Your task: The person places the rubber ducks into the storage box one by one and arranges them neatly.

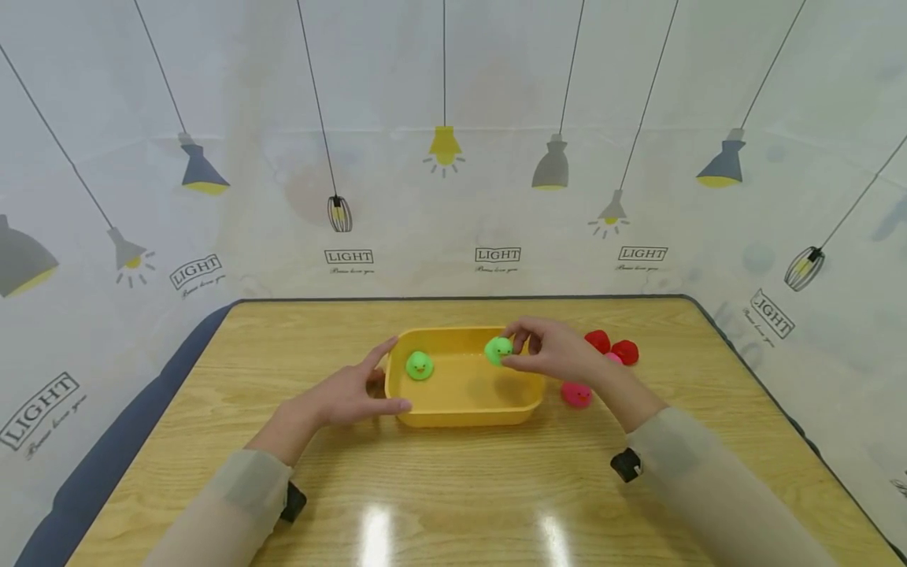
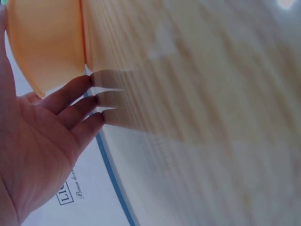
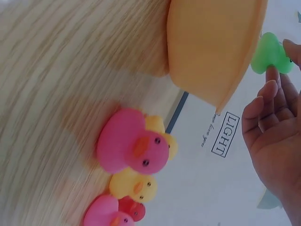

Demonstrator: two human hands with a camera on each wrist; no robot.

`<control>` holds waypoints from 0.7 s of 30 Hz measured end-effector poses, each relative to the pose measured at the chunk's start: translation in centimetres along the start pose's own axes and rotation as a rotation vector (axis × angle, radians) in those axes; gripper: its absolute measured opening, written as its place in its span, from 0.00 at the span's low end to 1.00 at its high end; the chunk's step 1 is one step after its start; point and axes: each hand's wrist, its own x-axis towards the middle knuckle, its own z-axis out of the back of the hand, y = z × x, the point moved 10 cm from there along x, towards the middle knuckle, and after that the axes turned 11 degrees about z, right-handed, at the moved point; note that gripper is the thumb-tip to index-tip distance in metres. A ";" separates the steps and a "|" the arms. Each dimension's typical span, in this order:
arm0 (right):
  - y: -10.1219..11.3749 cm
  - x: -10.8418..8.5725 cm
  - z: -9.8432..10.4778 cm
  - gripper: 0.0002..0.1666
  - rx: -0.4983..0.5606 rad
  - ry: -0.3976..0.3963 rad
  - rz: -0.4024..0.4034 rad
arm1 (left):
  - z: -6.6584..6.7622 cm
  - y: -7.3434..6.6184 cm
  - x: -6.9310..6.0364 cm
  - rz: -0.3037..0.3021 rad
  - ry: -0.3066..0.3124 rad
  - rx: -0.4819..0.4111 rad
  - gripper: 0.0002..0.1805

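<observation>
A yellow plastic tray (image 1: 464, 419) stands on the table. My left hand (image 1: 347, 392) holds its left end, with the thumb at the near rim and the index finger at the far corner. In the left wrist view the other fingers (image 2: 77, 106) spread low beside the tray wall. Above the tray's right part, my right hand (image 1: 556, 346) pinches a green rubber duck (image 1: 498, 351) between thumb and fingertips. Another green rubber duck (image 1: 420, 365) sits inside the tray at the left.
Right of the tray are a pink rubber duck (image 1: 577, 394) and red ducks (image 1: 626, 352). The right wrist view also shows yellow ducks (image 3: 134, 186) among them. A patterned cloth (image 1: 425, 213) with printed lamps hangs behind the wooden table (image 1: 439, 480).
</observation>
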 end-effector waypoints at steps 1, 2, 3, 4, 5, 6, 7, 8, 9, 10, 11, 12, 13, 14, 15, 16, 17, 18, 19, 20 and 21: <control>0.1 0.3 -0.2 0.19 -0.005 0.004 -0.001 | 0.0 0.0 0.0 0.001 0.001 0.000 0.66; 0.2 0.6 -0.4 0.19 -0.007 0.008 0.001 | 0.0 0.0 0.0 0.003 0.000 0.000 0.66; 0.3 0.9 -0.7 0.20 -0.009 0.013 0.001 | 0.0 0.0 0.0 0.005 0.001 0.000 0.66; 0.5 1.2 -0.9 0.20 -0.008 0.016 0.004 | 0.0 0.1 0.1 0.007 0.001 0.002 0.66; 0.6 1.5 -1.2 0.20 -0.010 0.021 0.009 | 0.0 0.1 0.1 0.008 0.001 0.002 0.66; 0.8 1.8 -1.4 0.20 -0.015 0.023 0.012 | 0.0 0.1 0.1 0.008 0.002 0.002 0.66; 0.9 2.0 -1.6 0.20 -0.020 0.026 0.018 | 0.0 0.0 0.1 0.009 0.002 0.002 0.66; 1.1 2.3 -1.8 0.20 -0.024 0.029 0.025 | 0.0 0.0 0.2 0.010 0.004 0.001 0.66; 1.3 2.5 -1.9 0.20 -0.029 0.030 0.029 | 0.0 0.0 0.2 0.011 0.005 0.002 0.66; 1.4 2.8 -2.2 0.20 -0.033 0.034 0.033 | 0.0 0.0 0.2 0.010 0.006 0.002 0.66; 1.5 3.0 -2.4 0.20 -0.038 0.038 0.033 | 0.0 0.0 0.2 0.010 0.008 0.002 0.66; 1.6 3.3 -2.7 0.20 -0.043 0.043 0.038 | 0.0 0.0 0.3 0.010 0.008 0.004 0.66; 1.6 3.5 -3.0 0.19 -0.042 0.048 0.040 | 0.0 0.0 0.3 0.010 0.007 0.005 0.66; 1.7 3.7 -3.3 0.19 -0.039 0.053 0.038 | 0.0 0.0 0.3 0.010 0.007 0.007 0.66; 1.7 3.9 -3.6 0.19 -0.035 0.059 0.039 | 0.0 0.0 0.3 0.009 0.006 0.008 0.66; 1.7 4.1 -3.9 0.19 -0.033 0.064 0.042 | 0.0 -0.1 0.2 0.006 0.005 0.010 0.66; 1.7 4.3 -4.2 0.19 -0.035 0.066 0.045 | 0.0 -0.1 0.2 0.004 0.005 0.011 0.66; 1.7 4.5 -4.5 0.19 -0.034 0.068 0.045 | 0.0 -0.1 0.2 0.002 0.004 0.013 0.66; 1.6 4.7 -4.8 0.19 -0.030 0.072 0.040 | 0.0 -0.1 0.2 0.001 0.004 0.014 0.66; 1.5 4.9 -5.1 0.20 -0.024 0.077 0.036 | 0.0 -0.1 0.2 -0.003 0.003 0.013 0.66; 1.4 5.1 -5.4 0.20 -0.022 0.081 0.033 | 0.0 -0.1 0.1 -0.007 0.003 0.014 0.66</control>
